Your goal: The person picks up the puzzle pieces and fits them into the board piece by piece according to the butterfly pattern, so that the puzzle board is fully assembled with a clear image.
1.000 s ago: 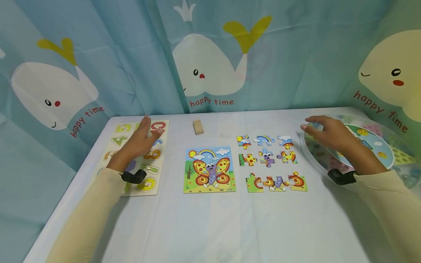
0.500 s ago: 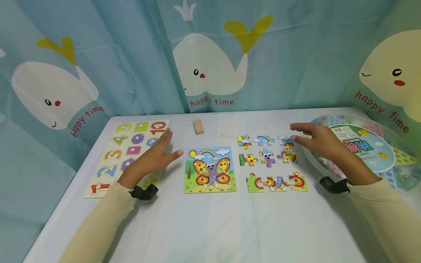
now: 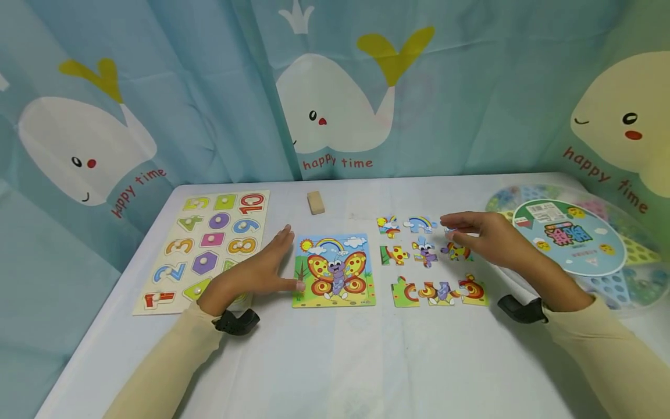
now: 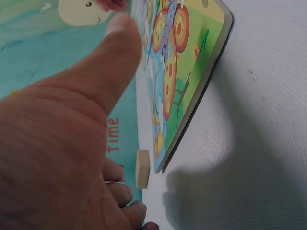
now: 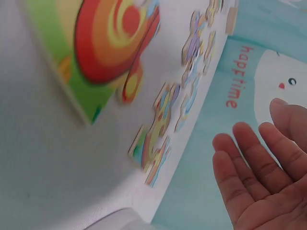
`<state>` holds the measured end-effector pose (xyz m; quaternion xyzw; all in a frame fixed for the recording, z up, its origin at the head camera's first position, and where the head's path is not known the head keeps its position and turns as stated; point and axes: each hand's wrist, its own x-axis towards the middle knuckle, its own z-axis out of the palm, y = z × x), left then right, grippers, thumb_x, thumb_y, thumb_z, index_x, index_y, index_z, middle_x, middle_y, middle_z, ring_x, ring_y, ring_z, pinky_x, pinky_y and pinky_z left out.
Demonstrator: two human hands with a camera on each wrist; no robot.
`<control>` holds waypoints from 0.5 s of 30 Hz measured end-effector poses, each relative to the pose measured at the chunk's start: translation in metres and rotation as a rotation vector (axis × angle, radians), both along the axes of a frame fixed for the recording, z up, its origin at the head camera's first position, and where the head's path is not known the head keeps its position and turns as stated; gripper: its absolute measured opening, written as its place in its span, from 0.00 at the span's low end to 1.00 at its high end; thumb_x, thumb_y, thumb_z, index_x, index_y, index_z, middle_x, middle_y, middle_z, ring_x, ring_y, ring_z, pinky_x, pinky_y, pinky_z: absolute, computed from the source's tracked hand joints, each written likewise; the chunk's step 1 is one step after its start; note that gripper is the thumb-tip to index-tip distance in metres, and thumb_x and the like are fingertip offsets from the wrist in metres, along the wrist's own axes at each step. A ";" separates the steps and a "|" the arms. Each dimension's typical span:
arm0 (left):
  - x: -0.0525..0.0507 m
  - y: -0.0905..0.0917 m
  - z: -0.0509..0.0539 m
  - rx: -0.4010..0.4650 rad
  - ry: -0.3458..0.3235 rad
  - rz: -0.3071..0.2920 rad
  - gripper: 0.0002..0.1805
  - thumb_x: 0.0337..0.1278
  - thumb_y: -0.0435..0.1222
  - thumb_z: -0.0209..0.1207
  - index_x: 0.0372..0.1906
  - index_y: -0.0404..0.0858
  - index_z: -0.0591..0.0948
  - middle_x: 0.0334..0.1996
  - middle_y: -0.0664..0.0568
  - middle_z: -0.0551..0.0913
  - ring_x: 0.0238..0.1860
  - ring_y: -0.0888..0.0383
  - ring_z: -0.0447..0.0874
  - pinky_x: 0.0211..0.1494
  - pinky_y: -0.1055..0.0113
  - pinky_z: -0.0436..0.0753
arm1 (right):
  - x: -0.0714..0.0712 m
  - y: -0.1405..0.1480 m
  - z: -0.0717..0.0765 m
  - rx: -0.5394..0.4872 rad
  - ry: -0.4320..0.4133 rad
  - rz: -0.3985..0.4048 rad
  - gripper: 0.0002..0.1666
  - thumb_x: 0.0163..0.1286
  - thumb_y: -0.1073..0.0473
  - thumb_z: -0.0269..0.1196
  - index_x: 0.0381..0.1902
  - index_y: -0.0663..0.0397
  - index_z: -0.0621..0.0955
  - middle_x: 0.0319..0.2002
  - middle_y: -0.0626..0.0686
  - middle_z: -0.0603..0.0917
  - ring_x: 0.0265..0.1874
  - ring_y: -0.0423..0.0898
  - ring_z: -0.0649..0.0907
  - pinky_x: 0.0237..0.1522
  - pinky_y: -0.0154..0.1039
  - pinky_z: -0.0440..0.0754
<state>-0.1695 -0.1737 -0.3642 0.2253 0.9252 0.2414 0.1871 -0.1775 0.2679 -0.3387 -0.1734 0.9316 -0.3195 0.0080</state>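
The left hand (image 3: 256,270) hovers at the left edge of the square butterfly picture board (image 3: 335,270), thumb over its lower left corner, holding nothing. In the left wrist view the thumb of the left hand (image 4: 72,124) points across above the board (image 4: 184,72). Over the upper right of several loose puzzle pieces (image 3: 425,253) hangs the right hand (image 3: 492,238), fingers extended and empty, partly covering the top right piece. The right wrist view shows the right hand (image 5: 268,177) with spread fingers, apart from the pieces (image 5: 108,43).
A number-and-shape board (image 3: 178,233) lies at the left. A small wooden block (image 3: 316,202) sits behind the butterfly board. On the right is a round clear container (image 3: 635,250) with a blue label. A whale-print curtain (image 3: 209,87) hangs behind the table.
The left hand has moved right, from over the number board to the butterfly board's edge. The right hand has moved left and slightly nearer, from the round container to over the loose pieces.
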 end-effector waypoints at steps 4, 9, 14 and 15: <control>0.004 0.002 -0.001 -0.021 -0.012 -0.030 0.67 0.45 0.57 0.71 0.77 0.34 0.40 0.77 0.47 0.31 0.76 0.52 0.28 0.74 0.51 0.46 | 0.003 -0.007 0.001 -0.027 0.000 0.042 0.18 0.70 0.60 0.63 0.55 0.63 0.81 0.49 0.62 0.84 0.47 0.58 0.84 0.39 0.28 0.80; 0.007 0.004 -0.001 -0.033 -0.016 -0.087 0.71 0.39 0.58 0.73 0.77 0.34 0.39 0.77 0.46 0.30 0.76 0.51 0.28 0.75 0.52 0.46 | 0.008 -0.013 0.001 -0.050 -0.003 0.101 0.15 0.69 0.64 0.63 0.52 0.61 0.83 0.47 0.58 0.85 0.45 0.54 0.85 0.40 0.30 0.81; 0.008 0.005 -0.001 -0.032 -0.040 -0.120 0.71 0.39 0.57 0.73 0.77 0.36 0.37 0.77 0.47 0.28 0.76 0.53 0.28 0.75 0.53 0.48 | 0.013 -0.023 0.001 -0.066 -0.029 0.136 0.15 0.69 0.62 0.64 0.52 0.60 0.83 0.45 0.55 0.86 0.42 0.48 0.85 0.40 0.34 0.82; 0.008 0.005 -0.001 -0.037 -0.047 -0.117 0.71 0.39 0.57 0.73 0.77 0.37 0.37 0.77 0.48 0.27 0.76 0.54 0.28 0.75 0.54 0.48 | 0.015 -0.025 0.001 -0.073 -0.038 0.141 0.15 0.68 0.61 0.64 0.51 0.59 0.84 0.45 0.54 0.86 0.42 0.47 0.85 0.40 0.34 0.82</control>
